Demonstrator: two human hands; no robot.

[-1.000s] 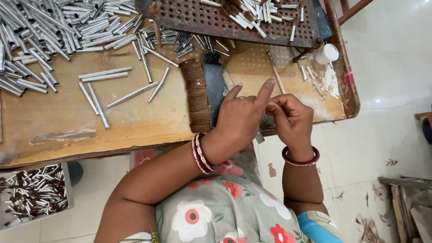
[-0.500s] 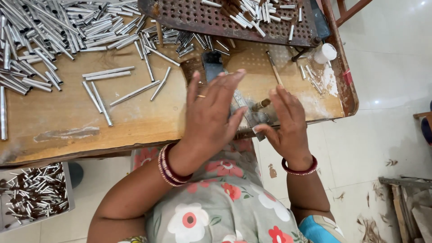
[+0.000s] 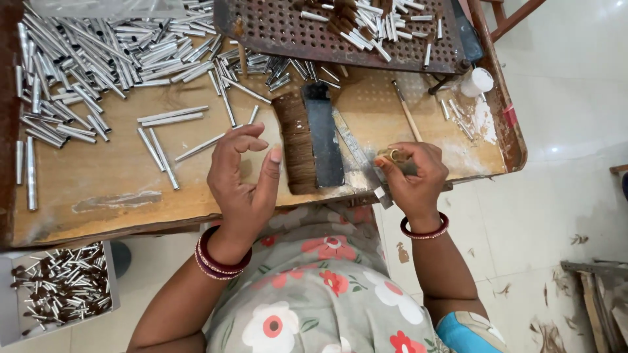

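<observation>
1. Wooden surface (image 3: 98, 176) carries all work items above a pale tiled floor (image 3: 562, 216); the flat brush (image 3: 311, 140) lying on it serves as the landmark.
2. Left hand (image 3: 245, 180) hovers just left of the brush, fingers spread and slightly curled, gripping nothing.
3. Right hand (image 3: 412, 176) sits right of the brush, near the surface's front edge, fingers pinched on a small brass-coloured piece (image 3: 394, 155).
4. Both hands are apart, with the brush between them.
5. Loose metal tubes (image 3: 163, 127) lie left of the brush; a dense heap of tubes (image 3: 85, 59) lies farther left and beyond.
6. Perforated metal tray (image 3: 288, 33) sits beyond the brush and holds short tubes.
7. White cap (image 3: 477, 82) stands to the far right of the brush.
8. Grey bin (image 3: 10, 307), below the surface and left of the brush, holds dark-tipped tubes.
</observation>
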